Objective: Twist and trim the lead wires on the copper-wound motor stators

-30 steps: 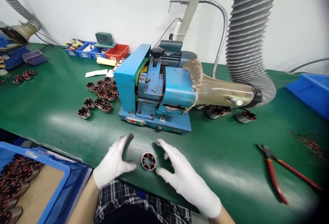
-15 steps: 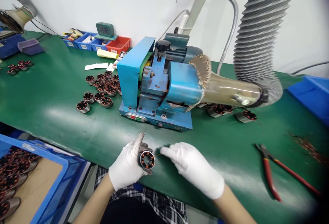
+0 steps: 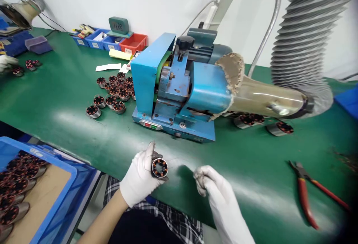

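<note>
My left hand [image 3: 141,175], in a white glove with dirty fingertips, grips a motor stator [image 3: 159,168] by its metal ring. The stator's copper windings and black slots face up towards me, and thin wires stick out from it. To the right, my right hand [image 3: 214,186], also gloved, is apart from the stator over the green table. Its fingers are pinched together; whatever may be between them is too small or hidden to make out. Just beyond my hands stands a blue belt-driven machine [image 3: 173,98] with red and green buttons.
Several stators [image 3: 119,106] stand left of the machine, and others [image 3: 280,128] to its right. Red-handled pliers [image 3: 304,199] lie at the right on the green table [image 3: 64,98]. A blue crate [image 3: 69,184] of stators is at lower left. A co-worker's gloved hand [image 3: 8,63] shows far left.
My right hand has moved right, away from the stator, and its fingers have closed into a pinch. The left hand still holds the stator. A co-worker's hand has come into view.
</note>
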Demonstrator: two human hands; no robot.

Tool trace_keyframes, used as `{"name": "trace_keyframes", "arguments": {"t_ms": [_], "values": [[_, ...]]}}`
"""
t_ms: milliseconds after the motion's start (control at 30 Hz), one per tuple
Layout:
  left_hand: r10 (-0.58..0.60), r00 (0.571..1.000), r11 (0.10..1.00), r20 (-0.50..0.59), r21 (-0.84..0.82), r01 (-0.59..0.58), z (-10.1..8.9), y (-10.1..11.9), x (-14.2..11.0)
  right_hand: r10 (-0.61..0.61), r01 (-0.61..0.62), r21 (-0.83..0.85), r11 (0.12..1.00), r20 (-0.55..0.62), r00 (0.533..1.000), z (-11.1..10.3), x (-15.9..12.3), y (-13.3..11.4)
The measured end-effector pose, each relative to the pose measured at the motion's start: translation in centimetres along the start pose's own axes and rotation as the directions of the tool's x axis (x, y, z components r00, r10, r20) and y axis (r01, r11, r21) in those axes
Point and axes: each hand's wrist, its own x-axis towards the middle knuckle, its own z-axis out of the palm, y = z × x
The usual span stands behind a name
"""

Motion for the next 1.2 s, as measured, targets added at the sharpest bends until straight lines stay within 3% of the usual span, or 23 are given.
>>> {"name": "trace_keyframes", "arguments": {"t_ms": [100, 267, 467, 633, 767, 967, 1100, 1200], "values": [[0.034, 0.999, 0.999, -0.005, 0.006, -0.034, 0.1, -0.2, 0.0, -0.013, 0.015, -0.046, 0.999, 0.037, 0.999, 0.5, -0.2, 0.6], [0.054, 0.998, 0.998, -0.02, 0.038, -0.054, -0.1, 0.1, 0.2, -0.17, 0.186, -0.12, 0.975, 0.129, 0.977, 0.8, -0.5, -0.6], [0.094, 0.994, 0.994, -0.06, 0.066, -0.09, -0.3, 0.4, 0.3, -0.043, 0.075, -0.24, 0.968, 0.136, 0.99, 2.9, 0.2, -0.7], [0.12, 0.986, 0.989, -0.113, 0.095, -0.11, 0.2, 0.0, 0.1, -0.101, 0.139, -0.239, 0.961, 0.163, 0.981, 4.7, 1.9, -0.6], [0.097, 0.993, 0.995, -0.067, 0.041, -0.094, -0.2, 0.2, 0.2, -0.173, 0.219, -0.263, 0.94, 0.185, 0.967, 4.1, 2.0, -0.7], [0.044, 0.999, 0.999, -0.01, -0.013, -0.044, -0.7, 0.5, 0.4, -0.154, 0.195, -0.513, 0.836, 0.122, 0.981, 3.4, 1.6, -0.4], [0.023, 1.0, 0.999, 0.003, -0.033, -0.023, -0.5, 0.5, 0.4, -0.127, 0.219, -0.634, 0.742, 0.188, 0.974, 2.7, 2.3, -0.6], [-0.016, 0.999, 0.999, 0.028, -0.048, 0.017, -0.6, 0.3, 0.2, -0.069, 0.241, -0.713, 0.659, 0.261, 0.963, 0.8, 2.2, -1.3]]}}
